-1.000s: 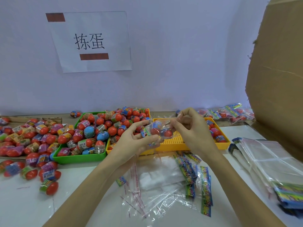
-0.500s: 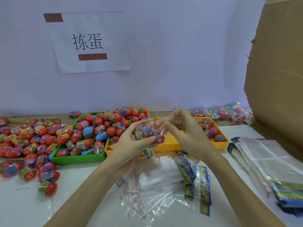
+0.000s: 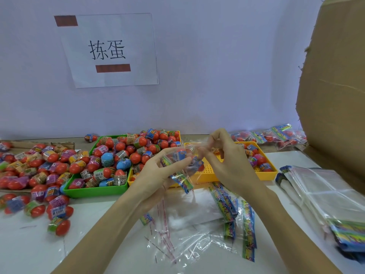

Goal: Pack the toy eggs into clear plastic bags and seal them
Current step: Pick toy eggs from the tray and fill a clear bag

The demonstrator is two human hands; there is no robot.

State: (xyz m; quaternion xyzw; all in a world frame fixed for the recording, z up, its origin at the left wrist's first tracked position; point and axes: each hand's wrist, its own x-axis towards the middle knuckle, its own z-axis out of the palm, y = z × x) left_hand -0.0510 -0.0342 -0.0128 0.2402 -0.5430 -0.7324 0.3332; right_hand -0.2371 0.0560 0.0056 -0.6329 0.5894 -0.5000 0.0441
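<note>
Head view shows a filled clear bag [image 3: 184, 165] held up over the middle of the bench [image 3: 29, 252], between both hands. The left hand [image 3: 158, 175] curls round the bag's lower body, thumb on the near face, with toy eggs [image 3: 178, 156] visible through the film. The right hand [image 3: 221, 155] pinches the bag's open mouth at about 1 o'clock from the left, fingertips bunched on the flap.

The step appears to be closing the mouth. To do it well, the left hand should keep the eggs pushed down, away from the flap, so the film at the top lies flat. The right hand should fold the flap squarely and press along its whole width; a wrinkle or a trapped egg would likely leave a gap.

Loose eggs fill the green tray [image 3: 94, 191] at 10 o'clock, a yellow tray [image 3: 237, 177] sits behind the hands, and spare bags [image 3: 197, 230] lie at 6 o'clock.
</note>
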